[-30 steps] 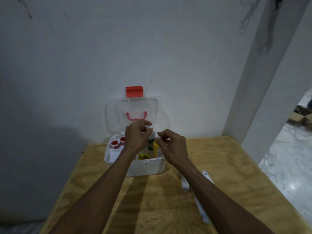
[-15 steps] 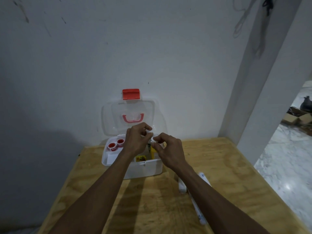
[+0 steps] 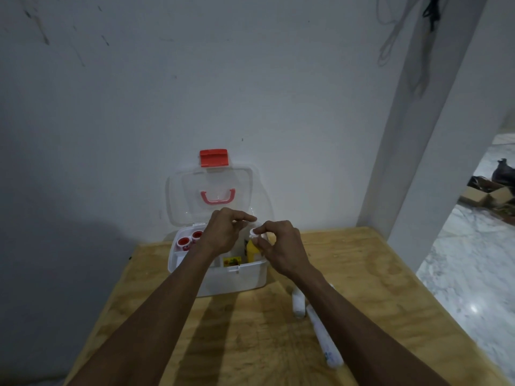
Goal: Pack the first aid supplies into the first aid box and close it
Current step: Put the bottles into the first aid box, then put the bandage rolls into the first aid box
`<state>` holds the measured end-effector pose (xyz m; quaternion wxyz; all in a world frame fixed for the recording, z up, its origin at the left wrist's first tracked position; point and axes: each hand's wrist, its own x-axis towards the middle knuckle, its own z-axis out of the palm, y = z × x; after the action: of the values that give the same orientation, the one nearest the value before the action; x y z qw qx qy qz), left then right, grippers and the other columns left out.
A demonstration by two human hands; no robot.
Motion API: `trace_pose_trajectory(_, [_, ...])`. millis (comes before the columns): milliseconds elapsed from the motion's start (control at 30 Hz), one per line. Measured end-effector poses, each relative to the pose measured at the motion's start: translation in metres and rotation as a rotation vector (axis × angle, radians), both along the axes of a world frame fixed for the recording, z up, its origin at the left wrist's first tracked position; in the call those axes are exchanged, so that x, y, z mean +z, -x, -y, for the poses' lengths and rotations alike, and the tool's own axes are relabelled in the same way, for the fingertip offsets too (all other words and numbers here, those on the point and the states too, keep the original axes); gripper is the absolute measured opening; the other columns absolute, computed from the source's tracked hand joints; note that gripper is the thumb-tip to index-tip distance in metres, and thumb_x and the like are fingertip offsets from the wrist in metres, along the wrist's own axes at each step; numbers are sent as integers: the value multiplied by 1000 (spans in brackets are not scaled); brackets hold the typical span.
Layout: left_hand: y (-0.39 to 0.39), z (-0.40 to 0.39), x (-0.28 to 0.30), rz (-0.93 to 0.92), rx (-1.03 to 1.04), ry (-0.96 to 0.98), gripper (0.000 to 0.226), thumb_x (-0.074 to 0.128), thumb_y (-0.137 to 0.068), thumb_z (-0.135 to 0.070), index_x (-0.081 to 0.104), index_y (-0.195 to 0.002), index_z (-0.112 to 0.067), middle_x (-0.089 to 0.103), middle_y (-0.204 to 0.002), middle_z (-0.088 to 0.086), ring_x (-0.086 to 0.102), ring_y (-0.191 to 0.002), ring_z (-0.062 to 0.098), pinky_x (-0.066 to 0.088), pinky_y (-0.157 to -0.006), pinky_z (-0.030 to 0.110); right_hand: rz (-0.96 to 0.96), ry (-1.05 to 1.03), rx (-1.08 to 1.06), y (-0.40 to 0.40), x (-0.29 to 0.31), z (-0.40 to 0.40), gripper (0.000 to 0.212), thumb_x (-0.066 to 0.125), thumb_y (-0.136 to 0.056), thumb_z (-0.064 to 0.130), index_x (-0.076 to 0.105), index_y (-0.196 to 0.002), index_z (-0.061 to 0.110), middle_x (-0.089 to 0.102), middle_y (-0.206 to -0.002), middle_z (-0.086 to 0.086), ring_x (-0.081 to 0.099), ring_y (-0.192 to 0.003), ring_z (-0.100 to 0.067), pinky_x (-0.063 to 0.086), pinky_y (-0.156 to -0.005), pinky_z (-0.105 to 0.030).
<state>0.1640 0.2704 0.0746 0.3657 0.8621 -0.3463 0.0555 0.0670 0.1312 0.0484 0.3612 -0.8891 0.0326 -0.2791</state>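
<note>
A white first aid box (image 3: 237, 282) stands open at the table's far edge, its clear lid (image 3: 192, 201) with a red handle and red latch leaning on the wall. Inside are two red-and-white tape rolls (image 3: 184, 242), a small yellow packet (image 3: 232, 260) and an upright yellow bottle (image 3: 251, 250) with a white cap (image 3: 253, 232). My right hand (image 3: 281, 246) pinches that cap between thumb and forefinger. My left hand (image 3: 223, 232) hovers over the box with curled fingers, their tips just left of the cap; whether it holds anything is hidden.
Two long white wrapped rolls (image 3: 297, 303) (image 3: 324, 341) lie on the plywood table (image 3: 376, 274) right of the box, partly under my right forearm. A white pillar (image 3: 418, 162) rises at the table's right corner. Beyond it are marble floor and cardboard boxes (image 3: 485, 195).
Both hands met over the box around a small white thing. Now my left hand has drawn slightly away to the left, while my right hand keeps pinching the cap.
</note>
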Motion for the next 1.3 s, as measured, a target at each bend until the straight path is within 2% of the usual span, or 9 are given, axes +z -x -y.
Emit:
trace_pose_trajectory(433, [6, -5, 2, 29, 22, -71, 28, 59, -93, -6, 71, -117, -16, 66, -127, 6, 60, -119, 20, 44, -98, 27, 0, -12, 19, 12, 14, -7, 24, 73, -86, 26, 76, -105, 12, 74, -106, -4, 67, -95, -17, 47, -82, -21])
trace_pose_trajectory(533, [9, -8, 4, 54, 44, -37, 26, 62, -92, -11, 71, -116, -15, 67, -125, 6, 61, -117, 20, 41, -96, 23, 21, -30, -9, 19, 18, -5, 25, 73, -85, 27, 76, -104, 12, 74, -107, -4, 63, -95, -10, 35, -76, -4])
trace_pose_trajectory(567, [12, -10, 6, 73, 49, -19, 25, 64, -91, -13, 72, -115, -14, 68, -123, 6, 62, -116, 20, 42, -95, 23, 33, -26, -23, 22, 20, -4, 26, 74, -84, 29, 76, -104, 13, 74, -107, -4, 62, -97, -11, 33, -75, -5])
trace_pose_trajectory(700, [26, -22, 13, 162, 117, 93, 28, 70, -87, -25, 73, -113, -16, 72, -114, 5, 66, -106, 19, 50, -93, 31, 53, -45, -80, 38, 26, 11, 25, 76, -82, 29, 76, -103, 16, 75, -103, 0, 65, -94, -12, 43, -81, -21])
trace_pose_trajectory(767, [41, -25, 18, 184, 153, 154, 30, 71, -86, -28, 73, -114, -17, 73, -110, 4, 67, -100, 16, 52, -91, 34, 43, -71, -113, 52, 28, 20, 24, 76, -82, 31, 76, -102, 19, 74, -100, 5, 64, -90, -7, 43, -78, -20])
trace_pose_trajectory(867, [72, -23, 21, 201, 182, 261, 27, 71, -85, -27, 74, -109, -16, 75, -100, 0, 67, -89, 9, 51, -82, 26, 29, -98, -159, 77, 25, 36, 22, 76, -81, 30, 76, -101, 20, 73, -94, 9, 65, -86, -5, 44, -73, -20])
trace_pose_trajectory(1067, [134, -2, -7, 37, 114, 284, 20, 72, -84, -24, 76, -103, -17, 72, -80, -6, 64, -73, 0, 47, -68, 12, -65, -93, -263, 124, 5, 60, 20, 77, -80, 24, 76, -98, 15, 73, -86, 3, 66, -81, -8, 49, -77, -23])
trace_pose_trajectory(1200, [152, 21, -37, -70, 121, 168, 25, 72, -83, -32, 75, -105, -20, 74, -83, -2, 66, -74, 7, 55, -72, 25, -138, -87, -319, 144, -11, 68, 21, 77, -78, 21, 76, -97, 14, 75, -87, 0, 66, -78, -8, 46, -77, -19])
trace_pose_trajectory(1300, [156, 33, -54, -126, 163, 57, 30, 70, -82, -40, 73, -108, -26, 73, -87, -4, 66, -78, 8, 55, -73, 28, -170, -102, -338, 153, -22, 70, 22, 77, -78, 23, 76, -98, 14, 75, -89, 0, 66, -79, -8, 46, -76, -19])
